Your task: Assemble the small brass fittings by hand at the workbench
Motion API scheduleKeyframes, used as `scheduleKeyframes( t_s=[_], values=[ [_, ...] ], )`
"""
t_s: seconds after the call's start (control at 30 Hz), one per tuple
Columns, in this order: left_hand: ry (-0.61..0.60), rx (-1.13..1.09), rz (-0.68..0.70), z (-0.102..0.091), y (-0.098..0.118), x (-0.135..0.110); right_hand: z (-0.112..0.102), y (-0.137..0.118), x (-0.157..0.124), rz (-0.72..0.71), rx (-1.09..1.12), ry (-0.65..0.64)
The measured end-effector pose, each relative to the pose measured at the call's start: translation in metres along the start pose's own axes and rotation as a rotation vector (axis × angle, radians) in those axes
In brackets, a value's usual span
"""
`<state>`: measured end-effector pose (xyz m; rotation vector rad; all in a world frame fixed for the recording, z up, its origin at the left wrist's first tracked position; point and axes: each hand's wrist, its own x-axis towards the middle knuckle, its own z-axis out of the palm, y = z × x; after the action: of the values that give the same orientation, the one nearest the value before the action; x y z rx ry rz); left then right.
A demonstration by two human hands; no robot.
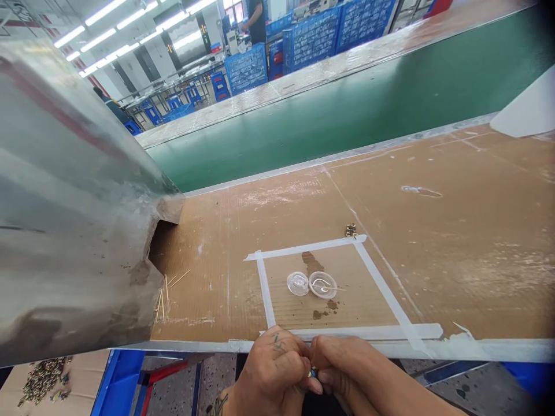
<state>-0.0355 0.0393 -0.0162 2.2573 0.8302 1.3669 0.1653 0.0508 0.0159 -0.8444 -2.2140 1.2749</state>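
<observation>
The small part sat between my two hands, at the near edge of the bench, just below its front rim. It was tiny, with a little blue and yellow on it, and I could not tell what it was. My left hand was closed, its fingertips pinched on the part from the left. My right hand was closed too and met the same part from the right, so both hands touched each other there.

Just beyond the hands, a square of white tape was stuck on the brown bench top. Inside the square lay two clear round caps, side by side and touching, with a thin stick resting in the right one. Some dark stains were near them. A small pile of metal pieces lay at the far corner of the tape.

To the left a big grey metal chute stood over the bench, with a few thin sticks beside its opening. Behind the bench ran a green belt, and further away blue crates were stacked. Low on the left, under the chute, a heap of brass pieces lay on a board.
</observation>
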Motion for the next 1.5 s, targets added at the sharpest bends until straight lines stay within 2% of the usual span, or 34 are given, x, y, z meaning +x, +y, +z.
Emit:
scheduleKeyframes(
  t_s=[1.07, 1.5],
  values=[
    [0.021, 0.015, 0.011, 0.0042, -0.002, -0.005, -0.0022, 0.0012, -0.001, 0.027, 0.023, -0.045],
    [0.024, 0.011, 0.007, 0.0035, 0.0001, -0.0028, -0.0065, -0.0066, 0.0054, 0.034, 0.053, -0.074]
  ],
)
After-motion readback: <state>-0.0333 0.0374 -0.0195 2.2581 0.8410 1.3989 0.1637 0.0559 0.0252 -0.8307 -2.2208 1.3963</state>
